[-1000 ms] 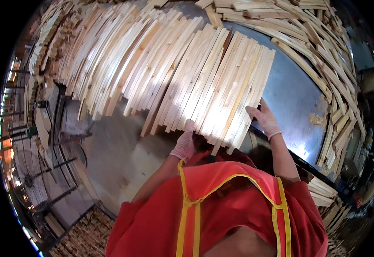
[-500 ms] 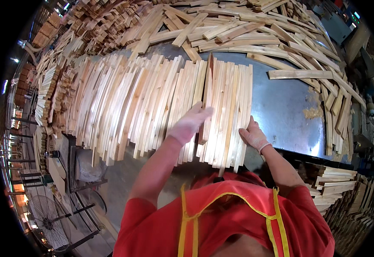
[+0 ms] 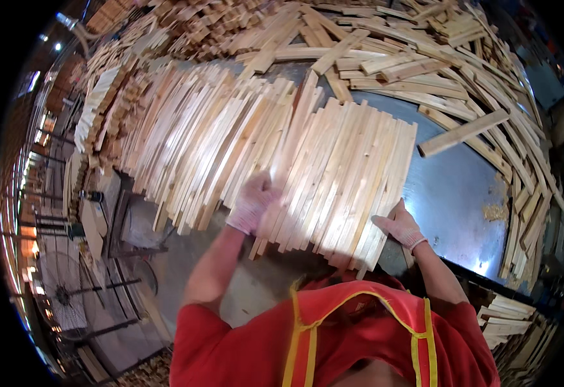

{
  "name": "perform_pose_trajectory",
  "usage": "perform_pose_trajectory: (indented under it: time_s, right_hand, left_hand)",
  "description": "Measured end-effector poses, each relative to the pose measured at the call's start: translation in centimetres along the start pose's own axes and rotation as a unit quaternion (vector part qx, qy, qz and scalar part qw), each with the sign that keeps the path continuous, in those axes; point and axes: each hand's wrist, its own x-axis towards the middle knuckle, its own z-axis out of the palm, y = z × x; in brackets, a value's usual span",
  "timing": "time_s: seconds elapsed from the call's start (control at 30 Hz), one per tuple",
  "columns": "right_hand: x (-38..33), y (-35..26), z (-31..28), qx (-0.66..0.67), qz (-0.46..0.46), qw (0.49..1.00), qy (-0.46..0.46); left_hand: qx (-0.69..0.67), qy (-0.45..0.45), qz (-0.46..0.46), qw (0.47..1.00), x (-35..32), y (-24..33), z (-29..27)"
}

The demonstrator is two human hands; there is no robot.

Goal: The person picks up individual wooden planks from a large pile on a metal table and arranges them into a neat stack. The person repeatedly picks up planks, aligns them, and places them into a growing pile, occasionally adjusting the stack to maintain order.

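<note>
A row of pale wooden strips [image 3: 353, 174] lies side by side across the metal table. My left hand [image 3: 254, 202], in a light glove, is closed at the near end of a raised, motion-blurred wooden strip [image 3: 288, 145]; its fingertips are partly hidden. That strip leans between the right-hand group and more strips [image 3: 195, 135] to the left. Against the group's right edge rests my right hand [image 3: 401, 226], also gloved, its thumb over the top and its fingers stretched along the side. The near ends of the strips are uneven.
Loose boards [image 3: 424, 84] are heaped along the far and right sides of the metal table [image 3: 453, 187]. One board [image 3: 464, 133] lies slantwise near the group. Stacked wood [image 3: 111, 106] stands at far left, a fan [image 3: 62, 293] at lower left, and more strips [image 3: 504, 316] sit below the table's right edge.
My left hand has come nearer along the strips, its fingers going from extended to closed. The right-hand group sits more slanted, and the loose board at right has turned. The whole view has shifted.
</note>
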Motion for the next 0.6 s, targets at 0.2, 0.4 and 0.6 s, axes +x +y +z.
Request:
perform_pose_trajectory:
  time_s: [0.2,0.4,0.6]
  right_hand:
    - [0.8,1.9,2.1,-0.015,-0.048,0.998,0.04]
    - [2.4,5.4,2.6,0.051,-0.085,0.993,0.06]
    - [2.3,3.6,2.6,0.041,-0.06,0.997,0.032]
  left_hand:
    - [0.633,0.265,0.15,0.711,-1.4,-6.3,-12.5]
    - [0.509,0.339,0.097,0.785,-8.4,-6.9,-8.7]
    - [-0.098,0.524,-0.079,0.843,-16.4,-21.5,-1.4]
